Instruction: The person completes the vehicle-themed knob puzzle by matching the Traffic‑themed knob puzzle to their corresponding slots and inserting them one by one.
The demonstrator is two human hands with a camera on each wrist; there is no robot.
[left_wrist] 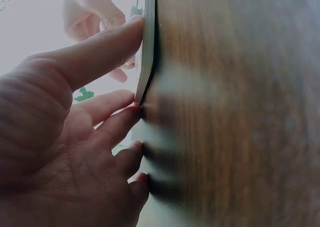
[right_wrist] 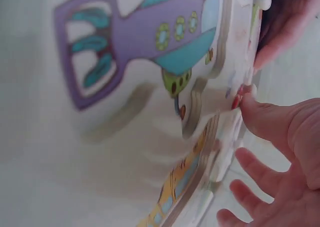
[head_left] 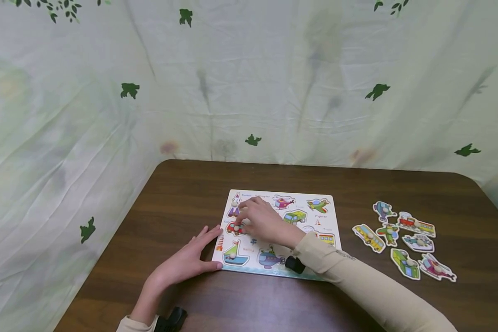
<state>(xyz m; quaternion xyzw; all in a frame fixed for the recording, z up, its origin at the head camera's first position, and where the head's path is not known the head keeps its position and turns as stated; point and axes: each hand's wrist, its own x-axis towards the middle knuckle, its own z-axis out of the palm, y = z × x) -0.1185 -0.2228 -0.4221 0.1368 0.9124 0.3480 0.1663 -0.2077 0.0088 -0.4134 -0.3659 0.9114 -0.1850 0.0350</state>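
Observation:
A white puzzle board [head_left: 249, 272] with printed vehicles lies on the table. Over its left part, my right hand [head_left: 265, 223] pinches a red car piece [head_left: 234, 228], with the thumb at its white knob in the right wrist view; the index fingertip is hidden there. The other fingers [right_wrist: 257, 169] spread apart above the board. My left hand [head_left: 186, 260] lies along the board's left edge, thumb at the near corner and fingertips by the side. Between the hands sit a rocket piece [head_left: 234, 205] and a sailboat piece [head_left: 234, 256], each with a knob, on the board.
Right of the board lie several loose knobbed pieces, among them a train [head_left: 416, 225], a yellow bus [head_left: 368, 238], a green truck [head_left: 405, 264] and a pink helicopter [head_left: 437, 267]. The brown table [head_left: 299, 177] ends at a patterned curtain [head_left: 274, 92] behind.

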